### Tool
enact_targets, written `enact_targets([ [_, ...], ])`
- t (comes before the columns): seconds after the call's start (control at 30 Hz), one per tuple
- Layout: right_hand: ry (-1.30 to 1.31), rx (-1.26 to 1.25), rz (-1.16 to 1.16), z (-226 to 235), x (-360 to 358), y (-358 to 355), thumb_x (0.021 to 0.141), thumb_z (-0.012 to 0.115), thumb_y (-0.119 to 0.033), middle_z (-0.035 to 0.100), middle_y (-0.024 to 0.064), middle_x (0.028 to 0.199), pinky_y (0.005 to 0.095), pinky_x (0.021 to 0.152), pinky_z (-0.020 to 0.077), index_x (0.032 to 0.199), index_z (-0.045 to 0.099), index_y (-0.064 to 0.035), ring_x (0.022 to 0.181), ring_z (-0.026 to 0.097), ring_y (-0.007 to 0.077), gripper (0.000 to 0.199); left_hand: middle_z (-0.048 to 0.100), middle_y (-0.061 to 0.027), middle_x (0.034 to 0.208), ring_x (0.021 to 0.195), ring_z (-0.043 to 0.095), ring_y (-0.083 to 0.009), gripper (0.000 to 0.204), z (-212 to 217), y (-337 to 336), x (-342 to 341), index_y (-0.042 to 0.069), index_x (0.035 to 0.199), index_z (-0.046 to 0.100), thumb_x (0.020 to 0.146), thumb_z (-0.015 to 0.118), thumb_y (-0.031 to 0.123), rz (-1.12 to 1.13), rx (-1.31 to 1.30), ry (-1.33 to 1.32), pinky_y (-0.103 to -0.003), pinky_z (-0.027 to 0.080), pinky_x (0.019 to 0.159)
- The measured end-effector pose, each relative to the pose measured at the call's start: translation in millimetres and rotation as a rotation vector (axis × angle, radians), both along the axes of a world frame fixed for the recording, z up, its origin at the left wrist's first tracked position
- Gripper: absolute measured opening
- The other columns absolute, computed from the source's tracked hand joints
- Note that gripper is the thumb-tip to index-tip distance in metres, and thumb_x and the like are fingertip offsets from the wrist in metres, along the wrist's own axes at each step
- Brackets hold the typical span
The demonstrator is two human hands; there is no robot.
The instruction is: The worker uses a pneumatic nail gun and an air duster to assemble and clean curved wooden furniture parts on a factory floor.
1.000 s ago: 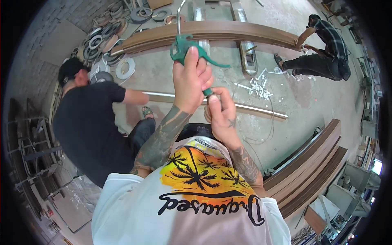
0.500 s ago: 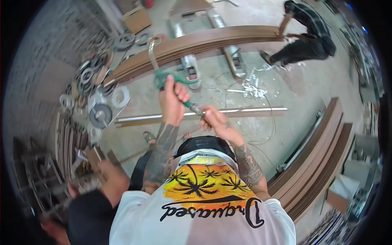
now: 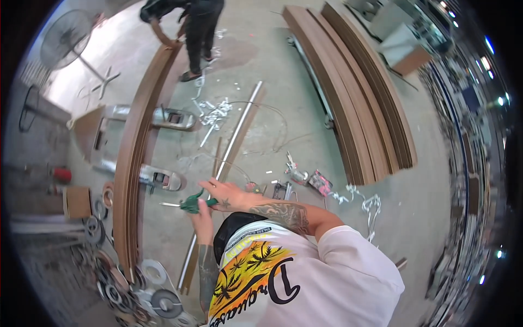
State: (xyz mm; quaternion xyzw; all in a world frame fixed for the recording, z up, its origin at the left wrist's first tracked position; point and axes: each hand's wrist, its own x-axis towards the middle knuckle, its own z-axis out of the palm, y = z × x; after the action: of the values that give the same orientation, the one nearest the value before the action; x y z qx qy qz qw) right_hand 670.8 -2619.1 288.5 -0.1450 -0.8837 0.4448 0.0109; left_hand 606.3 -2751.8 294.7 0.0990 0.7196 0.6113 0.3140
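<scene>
left hand [image 3: 200,213] clamped on green-handled pliers [image 3: 192,204] | tool axis points left, tip beyond grip | right hand [image 3: 226,194] just right of handles, curled, grip unclear

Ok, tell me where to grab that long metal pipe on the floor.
Grip the long metal pipe on its bare upper stretch, from above with fingers across it. It lies flat and round; the left hand and right hand with the green-handled tool crowd its middle.

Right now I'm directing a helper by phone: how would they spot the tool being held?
Find the long metal tube lying across the concrete floor. At its near part, the left hand grips a green-handled tool, the right hand beside it. It is the only green thing there.
</scene>
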Motion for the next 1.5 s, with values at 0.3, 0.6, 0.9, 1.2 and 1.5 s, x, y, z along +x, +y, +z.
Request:
enact_targets([
  [0.3, 0.205, -0.034, -0.783, -55, 143, 27, 0.081, 0.062, -0.015, 0.048, 0.0161, 0.121, 0.0378, 0.085, 0.0477, 0.125, 0.044, -0.0057, 0.11, 0.052, 0.0301, 0.049, 0.055, -0.0115, 0.104, 0.098, 0.054, -0.0205, 0.048, -45, 47, 32, 0.001, 0.125, 0.046, 0.086, 0.064, 0.022, -0.933, 0.021, 0.235, -0.032, 0.044, 0.084],
  [0.6, 1.051, -1.351, -1.236, 33, 244, 108, 0.093, 0.035, -0.054, 0.047, 0.0162, 0.126, 0.0422, 0.072, 0.0538, 0.119, 0.042, -0.0064, 0.103, 0.056, 0.0315, 0.055, 0.05, -0.0184, 0.117, 0.115, 0.047, -0.0297, 0.071, -66, 116, 79, 0.004, 0.131, 0.04, 0.074, 0.075, 0.028, -1.17, 0.093, 0.459, -0.04, 0.042, 0.092],
  [0.9, 1.597, -0.71, -1.504, 73, 305, 305, 0.096, 0.046, -0.023, 0.052, 0.0095, 0.116, 0.0525, 0.085, 0.0507, 0.108, 0.048, -0.0066, 0.108, 0.051, 0.0268, 0.02, 0.064, -0.0126, 0.072, 0.066, 0.064, -0.023, 0.018, -190, 229, 4, 0.007, 0.094, 0.06, 0.086, 0.059, 0.022, -1.155, -0.287, 0.526, -0.035, 0.05, 0.059],
  [1.2, 0.843, -0.694, -2.448, -159, 538, 224, 0.091, 0.051, -0.035, 0.059, 0.0056, 0.085, 0.0356, 0.062, 0.0506, 0.096, 0.053, -0.0076, 0.082, 0.057, 0.0183, 0.027, 0.058, -0.0124, 0.064, 0.055, 0.055, -0.023, 0.016, -105, 230, -39, 0.004, 0.079, 0.059, 0.081, 0.065, 0.018, -1.233, -0.306, 0.905, -0.035, 0.041, 0.052],
  [1.5, 0.731, -0.974, -2.505, -167, 542, 246, 0.088, 0.038, -0.063, 0.061, 0.014, 0.084, 0.0353, 0.058, 0.0528, 0.1, 0.047, -0.0016, 0.072, 0.063, 0.0214, 0.063, 0.048, -0.0055, 0.053, 0.048, 0.044, -0.012, 0.016, -92, 421, -25, 0.003, 0.074, 0.06, 0.081, 0.067, 0.015, -1.119, -0.27, 0.866, -0.029, 0.035, 0.047],
])
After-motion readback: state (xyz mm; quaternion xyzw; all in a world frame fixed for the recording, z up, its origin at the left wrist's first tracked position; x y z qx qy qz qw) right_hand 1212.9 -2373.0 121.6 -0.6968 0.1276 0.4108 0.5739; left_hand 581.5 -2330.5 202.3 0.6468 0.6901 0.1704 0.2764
